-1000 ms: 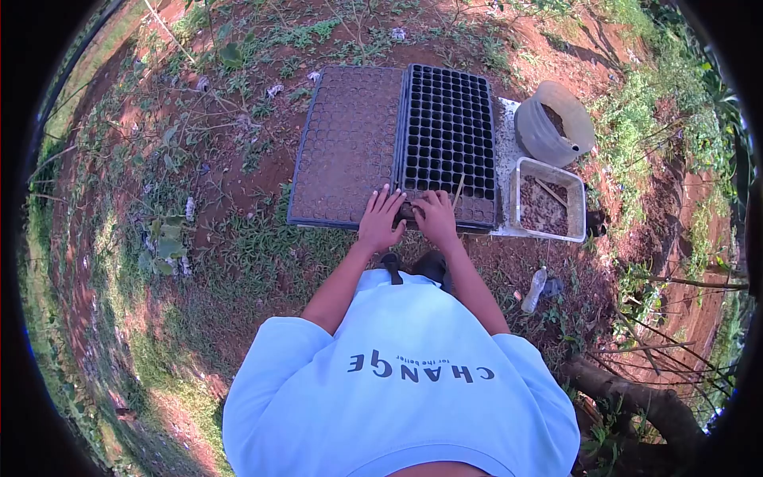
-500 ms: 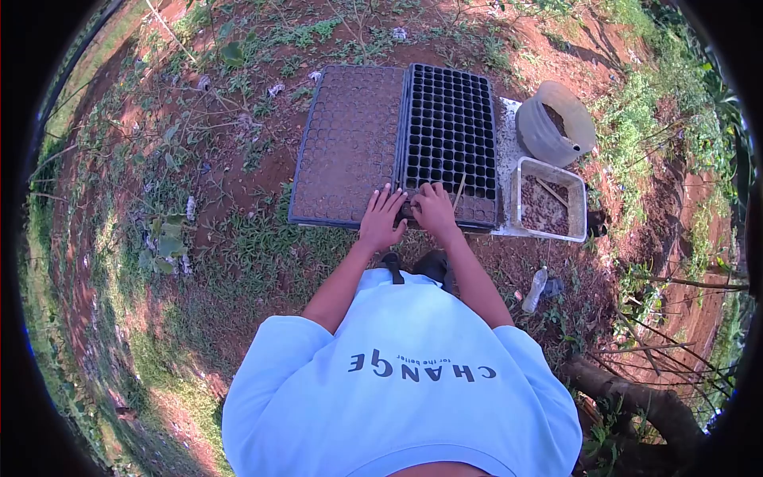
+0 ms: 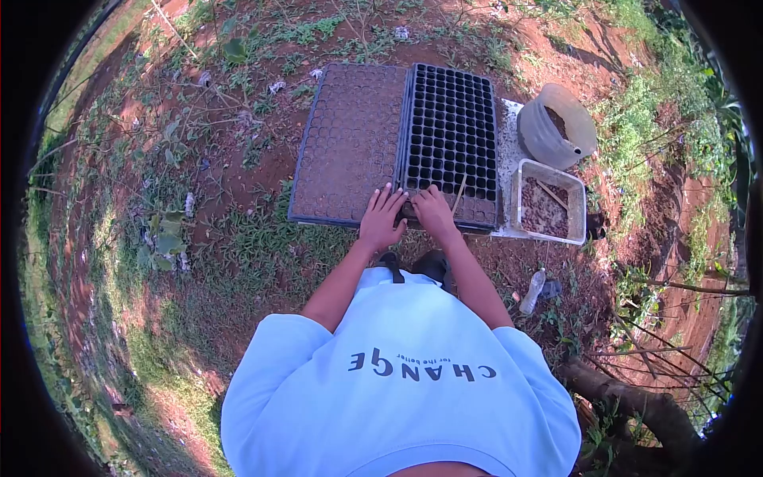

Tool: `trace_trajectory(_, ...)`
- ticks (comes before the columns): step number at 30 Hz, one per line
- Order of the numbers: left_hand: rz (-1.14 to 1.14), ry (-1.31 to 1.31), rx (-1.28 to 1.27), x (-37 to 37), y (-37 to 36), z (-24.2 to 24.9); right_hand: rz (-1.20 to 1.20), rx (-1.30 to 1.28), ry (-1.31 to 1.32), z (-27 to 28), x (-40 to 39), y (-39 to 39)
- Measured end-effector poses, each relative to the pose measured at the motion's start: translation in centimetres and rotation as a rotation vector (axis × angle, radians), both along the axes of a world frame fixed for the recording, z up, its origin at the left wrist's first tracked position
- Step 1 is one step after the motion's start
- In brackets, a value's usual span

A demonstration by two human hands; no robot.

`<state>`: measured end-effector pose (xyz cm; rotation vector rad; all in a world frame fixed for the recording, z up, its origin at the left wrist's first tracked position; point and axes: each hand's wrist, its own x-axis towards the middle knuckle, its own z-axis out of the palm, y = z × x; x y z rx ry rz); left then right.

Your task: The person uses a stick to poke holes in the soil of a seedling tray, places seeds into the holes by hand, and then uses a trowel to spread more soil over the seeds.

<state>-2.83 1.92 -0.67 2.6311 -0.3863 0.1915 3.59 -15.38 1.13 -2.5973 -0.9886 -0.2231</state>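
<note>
My left hand (image 3: 383, 219) lies palm down with its fingers spread, at the near right corner of a seedling tray filled with brown soil (image 3: 346, 135). Beside it, my right hand (image 3: 434, 213) is over the near rows of a black seedling tray (image 3: 453, 119). Its fingers are bent and drawn together, pointing down at the cells; anything between them is hidden. Soil fills this tray's nearest rows, while the cells farther off look dark and hollow. Just right of my right hand, a thin wooden stick (image 3: 459, 193) leans across the cells.
Right of the trays, a white board (image 3: 507, 151) shows under a cut plastic container with soil (image 3: 531, 131) and a clear tub of dark soil (image 3: 528, 226) with a stick in it. A plastic bottle (image 3: 534, 291) lies on the ground. A thick branch (image 3: 628, 397) is at lower right.
My right hand has shifted slightly, and its fingers are a little less curled. My left hand stays in place.
</note>
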Motion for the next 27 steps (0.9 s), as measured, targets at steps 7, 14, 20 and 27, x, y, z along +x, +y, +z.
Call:
trace_trajectory(7,0.003,-0.007,-0.016,0.0,0.0,0.1,0.056,-0.004,0.075,0.0,0.5,0.1)
trace_trajectory(14,0.003,0.01,-0.008,0.0,0.0,0.3,-0.043,-0.078,0.074,0.9,0.5,0.7)
trace_trajectory(20,-0.001,0.011,0.006,0.0,0.0,0.3,-0.207,0.138,0.077,1.1,-1.3,0.5)
trace_trajectory(27,0.003,0.0,0.01,0.0,-0.1,0.2,-0.259,0.253,0.002,0.7,-2.4,0.6)
